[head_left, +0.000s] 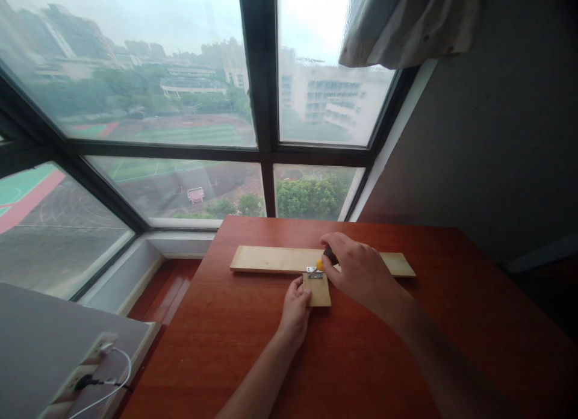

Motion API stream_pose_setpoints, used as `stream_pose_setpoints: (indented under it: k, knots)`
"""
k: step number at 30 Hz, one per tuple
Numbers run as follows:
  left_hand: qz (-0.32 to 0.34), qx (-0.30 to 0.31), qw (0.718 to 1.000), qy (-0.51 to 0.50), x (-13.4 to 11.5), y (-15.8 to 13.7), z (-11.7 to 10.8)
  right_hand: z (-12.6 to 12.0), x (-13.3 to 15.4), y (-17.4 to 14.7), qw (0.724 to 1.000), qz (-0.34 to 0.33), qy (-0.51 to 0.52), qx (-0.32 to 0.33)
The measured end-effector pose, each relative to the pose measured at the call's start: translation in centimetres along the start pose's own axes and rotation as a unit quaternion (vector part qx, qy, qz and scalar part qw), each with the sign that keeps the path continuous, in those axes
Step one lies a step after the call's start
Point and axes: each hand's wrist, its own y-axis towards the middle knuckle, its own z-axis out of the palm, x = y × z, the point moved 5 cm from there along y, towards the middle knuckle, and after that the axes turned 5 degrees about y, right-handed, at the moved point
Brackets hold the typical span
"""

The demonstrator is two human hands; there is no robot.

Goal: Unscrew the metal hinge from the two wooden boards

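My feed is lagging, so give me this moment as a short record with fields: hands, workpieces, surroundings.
left hand: left hand steadies the small wooden piece
right hand: right hand grips a screwdriver, yellow and black handle, tip at the metal hinge
hinge: lies across the small piece and the long wooden board
surface: red-brown table
surroundings: window behind; white cable lower left

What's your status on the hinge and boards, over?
Left hand steadies small board. Right hand grips screwdriver, tip at hinge joining long board. Nothing blocking.
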Motion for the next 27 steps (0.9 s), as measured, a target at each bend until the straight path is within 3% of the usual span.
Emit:
stream_pose_setpoints:
  k: [4,11,19,24,27]
  knots:
    - [0.002,-0.001,1.0,0.002,-0.01,-0.05,0.01,-0.13,0.37,-0.23,0.999,-0.027,0.017,-0.007]
    - [0.0,-0.008,1.0,0.003,0.08,-0.08,-0.13,0.31,-0.13,0.19,1.0,0.007,-0.011,0.005]
    - [0.004,-0.012,1.0,-0.002,0.24,0.1,-0.3,0.13,0.38,-0.04,0.999,-0.031,0.028,-0.017]
    - [0.002,-0.013,1.0,-0.002,0.2,0.06,-0.24,0.26,-0.01,0.19,1.0,0.008,-0.004,0.005]
    - [0.001,-0.01,1.0,-0.003,0.28,0.15,-0.26,0.18,0.11,0.18,1.0,-0.003,0.005,0.015]
